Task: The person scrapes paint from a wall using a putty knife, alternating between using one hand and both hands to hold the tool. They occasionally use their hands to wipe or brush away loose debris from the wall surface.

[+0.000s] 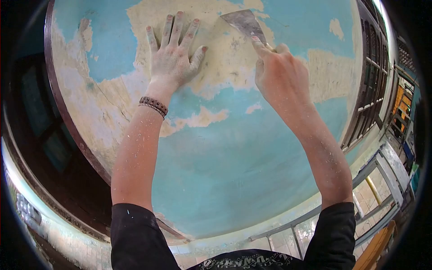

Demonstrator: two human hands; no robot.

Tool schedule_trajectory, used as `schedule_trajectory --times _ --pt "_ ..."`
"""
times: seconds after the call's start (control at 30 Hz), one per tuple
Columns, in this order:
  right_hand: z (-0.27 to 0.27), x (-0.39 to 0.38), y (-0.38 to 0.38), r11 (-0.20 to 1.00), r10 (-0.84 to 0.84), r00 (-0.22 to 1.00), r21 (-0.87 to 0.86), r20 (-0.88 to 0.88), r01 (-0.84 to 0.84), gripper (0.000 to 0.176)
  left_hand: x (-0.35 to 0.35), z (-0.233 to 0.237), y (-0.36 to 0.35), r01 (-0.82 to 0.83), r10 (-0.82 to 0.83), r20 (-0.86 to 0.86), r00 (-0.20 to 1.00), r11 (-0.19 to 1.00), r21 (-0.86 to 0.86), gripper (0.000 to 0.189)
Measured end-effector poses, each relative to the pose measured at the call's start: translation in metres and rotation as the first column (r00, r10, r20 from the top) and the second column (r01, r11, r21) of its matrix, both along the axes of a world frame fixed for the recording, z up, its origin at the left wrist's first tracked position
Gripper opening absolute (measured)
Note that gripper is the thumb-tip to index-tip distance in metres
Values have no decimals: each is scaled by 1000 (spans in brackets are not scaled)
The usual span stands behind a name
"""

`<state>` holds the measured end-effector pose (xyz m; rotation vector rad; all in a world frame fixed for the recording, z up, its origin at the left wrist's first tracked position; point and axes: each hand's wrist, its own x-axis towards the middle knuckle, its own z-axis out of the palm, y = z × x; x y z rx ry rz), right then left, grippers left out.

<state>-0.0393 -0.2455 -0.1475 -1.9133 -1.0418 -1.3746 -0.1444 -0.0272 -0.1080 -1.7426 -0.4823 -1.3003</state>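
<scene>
My left hand (173, 60) lies flat with fingers spread on a bare, cream-coloured patch of the wall (216, 180). Pale dust coats its fingers, and a brown beaded bracelet (154, 106) circles the wrist. To the right, my right hand (283, 72) is wrapped round the handle of a wide-bladed paint scraper (243, 22), its index finger stretched along toward the blade. The blade points up and left, over the edge between bare plaster and blue paint. Most of the handle is hidden in the fist. Small paint flakes stick to both forearms.
Blue paint remains in large areas around the scraped patches. A dark wooden door (45, 135) with a brown frame stands at the left. On the right are a dark shuttered window (371, 67) and a grey metal frame (387, 171). An orange-brown wooden bar (375, 247) is at the lower right.
</scene>
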Motion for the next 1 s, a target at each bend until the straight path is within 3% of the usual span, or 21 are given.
schedule_trajectory --times 0.3,0.37,0.63,0.7,0.8,0.87,0.93,1.0 --pt "2 -7 8 999 -33 997 -11 76 34 51 -9 0 2 39 -39 -53 998 999 -10 66" --pt "-1 -13 6 999 -30 999 -36 -30 29 52 -16 0 4 51 -52 -81 995 999 -11 66" --pt "0 -31 15 1000 14 992 1 -124 -14 46 -64 -2 19 77 -88 -163 983 995 -70 71" --pt "-1 -38 18 1000 10 989 6 -151 -9 42 -78 -2 26 38 -45 -147 988 998 -54 74" --pt "15 -41 31 999 13 995 35 -101 -9 42 -86 -5 37 105 -105 -113 988 994 -12 72" --pt "34 -45 42 999 42 983 32 -177 -37 43 -86 -11 34 77 -79 -97 992 996 -34 71" --pt "20 -56 48 999 43 987 19 -157 -41 43 -86 -14 35 53 -56 -69 996 997 -56 71" --pt "-6 -72 54 999 47 989 3 -141 -47 43 -88 -21 39 148 -150 -28 988 986 -83 70"
